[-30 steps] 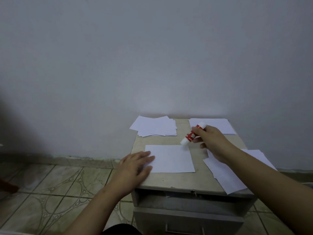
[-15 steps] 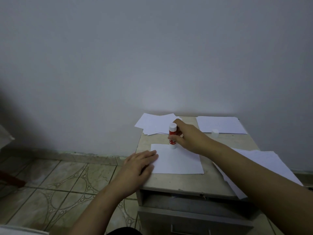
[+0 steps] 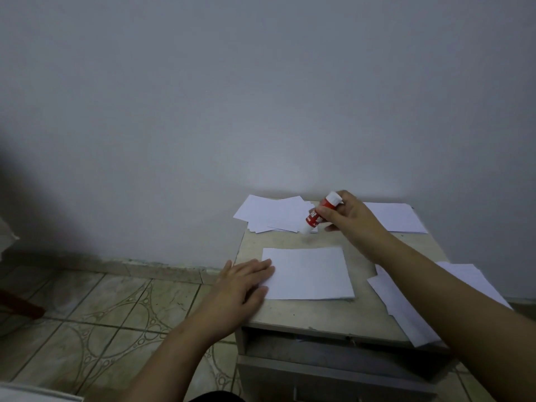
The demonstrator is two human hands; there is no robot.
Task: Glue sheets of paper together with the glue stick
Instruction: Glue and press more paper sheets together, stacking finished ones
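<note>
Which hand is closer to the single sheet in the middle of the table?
Left. The left hand rests flat on the sheet's left edge; the right hand holds the glue stick beyond its far edge.

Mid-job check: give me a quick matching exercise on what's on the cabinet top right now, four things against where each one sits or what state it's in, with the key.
Things:
1. glue stick
2. single sheet
3. loose pile of sheets
4. left hand

Places or states:
A. fanned out at the far left corner of the cabinet top, by the wall
B. flat, fingers straight, resting on the sheet's near left corner
C. tilted, lower end down, in the grip of the right hand, beyond the sheet's far edge
D. lying flat in the middle of the top

Pairs: 1-C, 2-D, 3-A, 4-B
</note>
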